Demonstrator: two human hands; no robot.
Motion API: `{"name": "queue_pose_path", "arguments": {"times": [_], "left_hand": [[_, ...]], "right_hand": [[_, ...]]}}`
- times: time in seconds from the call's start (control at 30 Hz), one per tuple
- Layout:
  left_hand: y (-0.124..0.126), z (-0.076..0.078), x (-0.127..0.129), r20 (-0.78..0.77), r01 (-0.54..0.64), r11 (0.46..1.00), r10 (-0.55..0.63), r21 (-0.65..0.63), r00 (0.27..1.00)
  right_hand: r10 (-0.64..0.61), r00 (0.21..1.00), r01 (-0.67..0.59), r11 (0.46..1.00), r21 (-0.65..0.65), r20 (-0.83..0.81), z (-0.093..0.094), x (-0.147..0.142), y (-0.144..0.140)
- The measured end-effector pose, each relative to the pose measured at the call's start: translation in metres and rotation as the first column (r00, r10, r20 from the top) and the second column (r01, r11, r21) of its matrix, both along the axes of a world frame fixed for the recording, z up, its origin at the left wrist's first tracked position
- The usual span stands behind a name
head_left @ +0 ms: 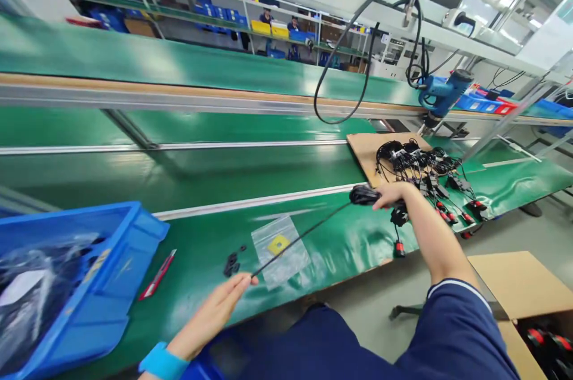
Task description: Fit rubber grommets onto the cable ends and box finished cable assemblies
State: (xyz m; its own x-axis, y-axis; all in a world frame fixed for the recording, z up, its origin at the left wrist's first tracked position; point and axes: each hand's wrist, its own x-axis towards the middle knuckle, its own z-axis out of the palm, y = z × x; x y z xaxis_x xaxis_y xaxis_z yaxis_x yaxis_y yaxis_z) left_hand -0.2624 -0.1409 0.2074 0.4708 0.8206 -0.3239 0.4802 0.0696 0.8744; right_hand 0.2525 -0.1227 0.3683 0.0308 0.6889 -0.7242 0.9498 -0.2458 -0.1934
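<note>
A thin black cable stretches taut between my two hands above the green work surface. The fingertips of my left hand pinch its near end. My right hand is closed on the coiled bundle of the same cable. Below the line lies a clear zip bag with a yellow label. Small black parts are scattered just beyond my left hand. Under my right forearm, a black plug with a red tip hangs over the table edge.
A blue bin with bagged black items stands at the left, beside a red utility knife. Several coiled cables lie on cardboard at the right. A blue heat gun hangs above. An open carton is on the floor side.
</note>
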Motion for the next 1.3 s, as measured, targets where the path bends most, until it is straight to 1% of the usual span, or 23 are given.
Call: {"name": "queue_pose_path", "arguments": {"times": [0.07, 0.13, 0.2, 0.23, 0.3, 0.37, 0.43, 0.5, 0.57, 0.63, 0.67, 0.7, 0.73, 0.77, 0.8, 0.83, 0.93, 1.0, 1.07, 1.13, 1.2, 1.27, 1.3], "left_hand": [[0.01, -0.019, 0.017, -0.056, 0.065, 0.996, -0.062, 0.061, 0.997], [0.02, -0.036, 0.028, -0.121, 0.108, 0.992, -0.101, 0.057, 0.987], [0.026, -0.049, 0.034, -0.198, 0.108, 0.993, -0.096, 0.05, 0.975], [0.028, -0.054, 0.036, -0.234, 0.107, 0.993, -0.092, 0.053, 0.968], [0.029, -0.059, 0.04, -0.278, 0.114, 0.992, -0.094, 0.059, 0.956], [0.029, -0.061, 0.044, -0.288, 0.106, 0.993, -0.086, 0.054, 0.954], [0.027, -0.062, 0.048, -0.289, 0.042, 0.998, -0.029, 0.037, 0.957], [0.023, -0.063, 0.052, -0.292, -0.034, 0.999, 0.041, 0.029, 0.956], [0.018, -0.062, 0.057, -0.286, -0.086, 0.996, 0.092, 0.034, 0.954], [0.014, -0.061, 0.062, -0.27, -0.118, 0.992, 0.127, 0.049, 0.954], [0.012, -0.06, 0.063, -0.26, -0.13, 0.99, 0.141, 0.059, 0.955], [0.011, -0.06, 0.063, -0.251, -0.142, 0.987, 0.155, 0.07, 0.955], [0.01, -0.061, 0.063, -0.244, -0.156, 0.984, 0.171, 0.081, 0.955], [0.01, -0.063, 0.061, -0.241, -0.173, 0.981, 0.19, 0.094, 0.952], [0.01, -0.067, 0.058, -0.241, -0.192, 0.976, 0.213, 0.106, 0.947], [0.011, -0.072, 0.054, -0.246, -0.216, 0.969, 0.239, 0.118, 0.939], [0.02, -0.096, 0.041, -0.293, -0.326, 0.93, 0.364, 0.171, 0.884], [0.034, -0.116, 0.033, -0.334, -0.406, 0.884, 0.464, 0.23, 0.821], [0.056, -0.137, 0.026, -0.367, -0.452, 0.841, 0.538, 0.297, 0.759], [0.083, -0.157, 0.021, -0.388, -0.451, 0.819, 0.567, 0.353, 0.726], [0.109, -0.173, 0.016, -0.406, -0.419, 0.82, 0.562, 0.391, 0.721], [0.128, -0.184, 0.013, -0.419, -0.372, 0.828, 0.54, 0.42, 0.73], [0.133, -0.187, 0.012, -0.424, -0.348, 0.831, 0.53, 0.434, 0.735]], "right_hand": [[-0.001, 1.0, 0.0, 0.998, -0.056, -0.003, -0.049, 0.013, 0.015], [0.008, 1.0, -0.008, 0.998, -0.066, -0.002, -0.093, 0.021, 0.031], [0.027, 1.0, -0.027, 0.999, -0.041, 0.01, -0.13, 0.025, 0.047], [0.041, 0.999, -0.041, 0.999, -0.021, 0.022, -0.146, 0.026, 0.053], [0.077, 0.995, -0.079, 0.997, 0.025, 0.055, -0.171, 0.027, 0.064], [0.124, 0.988, -0.132, 0.988, 0.086, 0.091, -0.188, 0.023, 0.073], [0.189, 0.976, -0.206, 0.963, 0.174, 0.106, -0.201, 0.009, 0.081], [0.294, 0.953, -0.301, 0.908, 0.29, 0.068, -0.214, -0.023, 0.086], [0.453, 0.891, -0.402, 0.821, 0.406, -0.035, -0.229, -0.074, 0.083], [0.624, 0.764, -0.48, 0.719, 0.502, -0.164, -0.246, -0.135, 0.069], [0.688, 0.692, -0.504, 0.676, 0.538, -0.217, -0.256, -0.164, 0.061], [0.73, 0.633, -0.514, 0.645, 0.565, -0.257, -0.265, -0.189, 0.054], [0.753, 0.593, -0.513, 0.627, 0.587, -0.286, -0.273, -0.21, 0.048], [0.76, 0.575, -0.502, 0.62, 0.603, -0.303, -0.282, -0.224, 0.044], [0.754, 0.58, -0.48, 0.623, 0.617, -0.309, -0.29, -0.231, 0.042], [0.735, 0.604, -0.45, 0.633, 0.63, -0.307, -0.297, -0.234, 0.043], [0.623, 0.731, -0.322, 0.675, 0.664, -0.278, -0.318, -0.222, 0.052], [0.528, 0.81, -0.235, 0.691, 0.684, -0.255, -0.332, -0.211, 0.057], [0.449, 0.864, -0.172, 0.689, 0.704, -0.228, -0.346, -0.207, 0.06], [0.4, 0.895, -0.14, 0.673, 0.726, -0.198, -0.36, -0.209, 0.06], [0.381, 0.909, -0.129, 0.648, 0.751, -0.172, -0.371, -0.213, 0.059], [0.388, 0.909, -0.134, 0.618, 0.775, -0.152, -0.377, -0.216, 0.059], [0.4, 0.905, -0.141, 0.603, 0.785, -0.145, -0.378, -0.216, 0.058]]}}
